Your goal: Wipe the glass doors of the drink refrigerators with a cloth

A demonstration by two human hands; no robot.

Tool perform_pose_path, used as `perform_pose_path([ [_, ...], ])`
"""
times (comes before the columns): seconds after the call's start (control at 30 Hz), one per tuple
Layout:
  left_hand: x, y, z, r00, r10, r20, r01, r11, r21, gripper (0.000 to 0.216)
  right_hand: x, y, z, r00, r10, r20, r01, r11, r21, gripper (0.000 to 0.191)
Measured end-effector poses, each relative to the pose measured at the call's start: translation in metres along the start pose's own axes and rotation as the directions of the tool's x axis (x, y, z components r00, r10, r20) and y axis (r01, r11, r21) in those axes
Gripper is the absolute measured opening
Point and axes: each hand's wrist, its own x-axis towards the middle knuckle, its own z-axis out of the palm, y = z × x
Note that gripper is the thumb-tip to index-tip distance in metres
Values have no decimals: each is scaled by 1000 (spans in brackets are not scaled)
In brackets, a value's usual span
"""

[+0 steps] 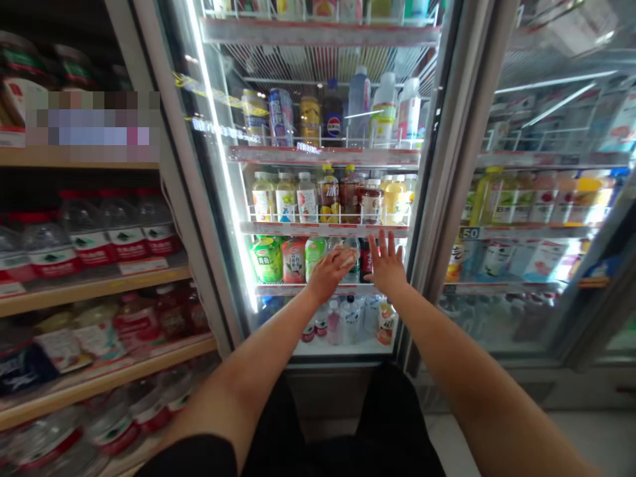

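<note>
here the left hand [328, 270] grips a clear bottle [353, 267], right hand [386, 266] beside.

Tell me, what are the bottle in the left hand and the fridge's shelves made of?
The clear bottle that the left hand grips looks like thin, glossy plastic: you can see through it. The wire shelf near the top seems to be white-coated metal, because it is a grid of thin, straight rods with a smooth sheen.
</note>
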Motion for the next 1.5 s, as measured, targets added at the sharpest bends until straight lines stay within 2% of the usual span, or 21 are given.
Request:
perform_pose_path([
  [0.1,10,-3,-3,999,46,-9,-47,999,-12,35,1,1,3,1000,-4,-13,4,1000,3,130],
  [0.23,46,-22,-20,985,-105,-134,107,994,6,40,1,2,3,1000,-6,-11,6,1000,14,129],
  [0.33,52,-18,-22,972,-163,-173,165,986,2,42,0,0,-1,1000,4,16,-4,1000,27,126],
  [0.43,34,2,-10,997,-16,-70,15,1000,-13,36,-2,-2,-5,1000,7,8,-7,1000,24,123],
  [0.5,22,13,-3,994,106,-7,-106,994,-33,32,-3,-3,-6,1000,10,3,-10,1000,15,121],
  [0.6,22,10,-4,988,154,12,-153,987,-40,31,-3,-3,-5,1000,10,9,-10,1000,6,121],
  [0.67,32,-3,-12,996,90,-9,-90,996,-21,32,-2,-1,-4,1000,10,14,-10,1000,9,122],
  [0.8,47,-23,-23,990,-118,-74,122,991,46,37,-2,1,0,1000,4,20,-5,1000,15,125],
  [0.87,40,-19,-21,994,-89,-58,93,993,75,37,-2,1,2,1000,2,11,-3,1000,16,127],
  [0.97,20,-3,-14,996,84,-2,-83,994,75,36,-2,0,3,1000,4,0,-4,1000,12,128],
  [1.03,12,0,-13,992,128,-2,-127,989,74,36,-3,0,4,1000,1,-7,-1,1000,4,129],
  [1.13,13,-17,-18,997,70,-46,-65,993,96,32,-2,1,5,1000,-4,-9,4,1000,0,130],
  [1.23,18,-44,-24,990,-80,-113,91,991,102,33,-1,2,6,1000,-1,1,1,1000,8,131],
  [1.3,13,-53,-24,980,-149,-131,160,984,75,36,-1,2,6,1000,3,9,-3,1000,15,131],
  [1.37,0,-51,-22,989,-115,-92,119,992,36,36,-1,2,7,1000,6,9,-6,1000,23,130],
  [1.5,-27,-39,-19,999,40,-13,-40,999,-2,33,-2,1,6,1000,8,20,-8,999,31,127],
])
